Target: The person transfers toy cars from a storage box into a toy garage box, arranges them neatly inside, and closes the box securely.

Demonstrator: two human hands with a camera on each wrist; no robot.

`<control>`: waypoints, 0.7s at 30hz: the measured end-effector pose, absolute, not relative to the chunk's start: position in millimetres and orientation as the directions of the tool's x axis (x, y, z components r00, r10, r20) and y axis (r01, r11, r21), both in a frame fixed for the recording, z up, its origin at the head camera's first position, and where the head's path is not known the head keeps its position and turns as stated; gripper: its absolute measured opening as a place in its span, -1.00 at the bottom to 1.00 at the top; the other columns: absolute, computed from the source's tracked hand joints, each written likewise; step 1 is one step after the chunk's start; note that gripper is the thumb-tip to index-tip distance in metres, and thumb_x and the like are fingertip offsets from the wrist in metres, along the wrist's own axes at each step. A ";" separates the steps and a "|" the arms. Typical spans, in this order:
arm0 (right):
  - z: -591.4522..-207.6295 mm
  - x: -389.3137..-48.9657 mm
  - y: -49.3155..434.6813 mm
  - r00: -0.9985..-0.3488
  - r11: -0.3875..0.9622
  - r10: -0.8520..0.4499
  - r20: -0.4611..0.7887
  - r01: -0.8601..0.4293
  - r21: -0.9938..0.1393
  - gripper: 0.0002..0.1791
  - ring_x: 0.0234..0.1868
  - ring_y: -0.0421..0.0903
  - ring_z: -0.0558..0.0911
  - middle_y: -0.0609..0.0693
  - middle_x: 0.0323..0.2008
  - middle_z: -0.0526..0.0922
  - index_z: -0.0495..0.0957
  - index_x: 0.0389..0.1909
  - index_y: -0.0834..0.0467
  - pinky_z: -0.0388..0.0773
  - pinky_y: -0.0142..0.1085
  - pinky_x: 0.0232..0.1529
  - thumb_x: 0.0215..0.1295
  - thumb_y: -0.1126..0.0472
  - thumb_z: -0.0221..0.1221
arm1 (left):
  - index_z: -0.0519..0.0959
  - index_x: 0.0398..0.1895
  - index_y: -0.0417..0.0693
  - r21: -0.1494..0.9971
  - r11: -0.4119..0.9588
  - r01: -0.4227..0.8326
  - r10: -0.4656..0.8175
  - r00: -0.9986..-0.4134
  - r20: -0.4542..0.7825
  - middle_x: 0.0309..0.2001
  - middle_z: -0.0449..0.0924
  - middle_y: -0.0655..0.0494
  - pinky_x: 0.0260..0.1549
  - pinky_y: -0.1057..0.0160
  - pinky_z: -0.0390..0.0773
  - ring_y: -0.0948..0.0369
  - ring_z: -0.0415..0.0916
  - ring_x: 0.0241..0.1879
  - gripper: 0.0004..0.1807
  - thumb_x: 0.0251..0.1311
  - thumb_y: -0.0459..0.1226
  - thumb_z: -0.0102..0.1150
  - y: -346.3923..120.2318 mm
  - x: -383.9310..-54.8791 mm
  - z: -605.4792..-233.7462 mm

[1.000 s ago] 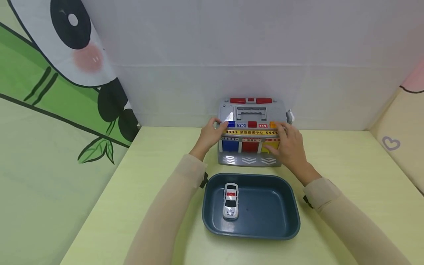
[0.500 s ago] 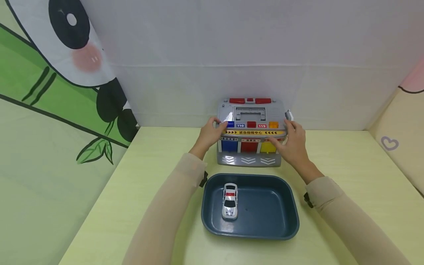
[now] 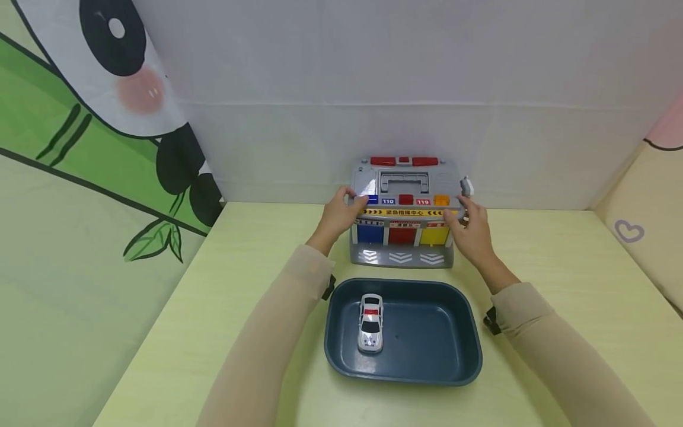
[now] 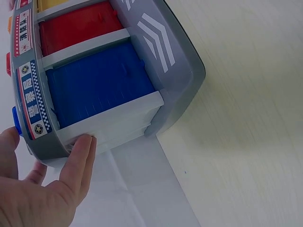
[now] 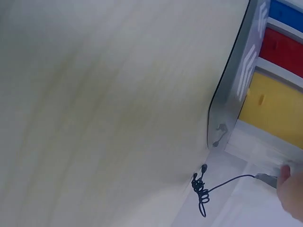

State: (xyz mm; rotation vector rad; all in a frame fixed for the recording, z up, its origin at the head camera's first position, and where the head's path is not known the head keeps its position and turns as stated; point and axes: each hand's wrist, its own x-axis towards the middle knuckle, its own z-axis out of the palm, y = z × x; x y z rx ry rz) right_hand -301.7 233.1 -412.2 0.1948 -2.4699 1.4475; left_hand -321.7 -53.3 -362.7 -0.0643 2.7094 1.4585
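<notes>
A grey toy garage with blue, red and yellow doors stands against the back wall. My left hand grips its left roof corner, thumb on top by the blue button. Straight fingers of that hand touch the white side wall in the left wrist view. At the opposite end, my right hand holds the roof corner, thumb on the front edge and the other fingers at the side. All three doors appear down. Beside the right hand, a coiled black cord hangs from a small grey piece.
In front of the garage sits a dark blue tray holding a white toy police car with a red roof bar. The pale tabletop extends on both sides. A grey-white piece sticks out at the garage's right end.
My right hand has shifted from the orange button and yellow door to the garage's right roof corner, its thumb moving onto the front edge. The left hand keeps its place.
</notes>
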 end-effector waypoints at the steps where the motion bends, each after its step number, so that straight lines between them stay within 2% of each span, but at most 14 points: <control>1: -411.8 -302.2 233.1 -0.958 0.469 0.023 0.285 -0.241 -0.849 -0.30 0.22 0.33 0.31 0.42 0.22 0.13 0.13 0.43 0.34 0.28 0.08 0.24 0.46 0.01 0.05 | 0.33 0.06 0.06 0.832 0.550 -0.068 -0.007 -0.997 -0.076 0.11 0.49 -0.12 -0.02 -0.08 0.44 -0.02 0.41 0.03 -0.55 0.35 0.15 0.02 -52.7 -322.2 -362.7; 5: -409.1 -304.3 234.2 -0.976 0.399 0.031 0.217 -0.187 -0.898 -0.29 0.26 0.34 0.31 0.37 0.30 0.12 0.13 0.44 0.29 0.29 0.09 0.23 0.45 0.00 0.07 | 0.33 0.06 0.07 0.831 0.551 -0.073 -0.017 -0.997 -0.076 0.10 0.49 -0.12 -0.02 -0.08 0.45 -0.02 0.42 0.02 -0.56 0.35 0.14 0.01 -50.9 -323.5 -362.9; 9: -404.8 -305.1 235.3 -0.990 0.342 0.029 0.141 -0.122 -0.932 -0.27 0.26 0.25 0.34 0.31 0.37 0.10 0.10 0.47 0.21 0.35 0.04 0.17 0.44 -0.03 0.09 | 0.33 0.04 0.08 0.830 0.552 -0.073 -0.024 -0.997 -0.072 0.05 0.49 -0.11 -0.07 -0.06 0.46 -0.02 0.42 -0.02 -0.58 0.36 0.13 0.02 -50.2 -323.9 -362.7; 15: -399.4 -305.2 236.4 -0.998 0.264 0.027 0.055 -0.046 -0.963 -0.27 0.09 0.02 0.38 0.30 0.24 0.26 0.06 0.48 0.15 0.36 -0.17 0.12 0.44 -0.01 0.10 | 0.33 0.04 0.08 0.829 0.556 -0.067 -0.019 -0.998 -0.068 0.05 0.49 -0.10 -0.09 -0.05 0.46 -0.02 0.41 -0.05 -0.58 0.36 0.13 0.02 -49.1 -323.8 -362.4; 18: -398.6 -306.0 236.7 -0.999 0.237 0.017 0.033 -0.028 -0.971 -0.27 0.01 -0.06 0.39 0.28 0.17 0.31 0.05 0.47 0.15 0.34 -0.17 0.17 0.44 -0.02 0.10 | 0.33 0.05 0.09 0.827 0.558 -0.067 -0.019 -0.997 -0.069 0.07 0.48 -0.10 -0.07 -0.06 0.46 -0.02 0.40 -0.03 -0.58 0.36 0.13 0.01 -49.0 -324.5 -363.7; 21: -398.1 -307.2 237.0 -1.000 0.230 0.010 0.019 -0.016 -0.973 -0.27 0.03 -0.04 0.40 0.28 0.19 0.30 0.05 0.47 0.16 0.31 -0.10 0.22 0.43 -0.02 0.11 | 0.32 0.07 0.10 0.821 0.566 -0.068 -0.018 -0.997 -0.070 0.11 0.47 -0.11 -0.06 -0.08 0.47 -0.03 0.40 -0.02 -0.58 0.37 0.15 -0.01 -49.5 -325.1 -366.2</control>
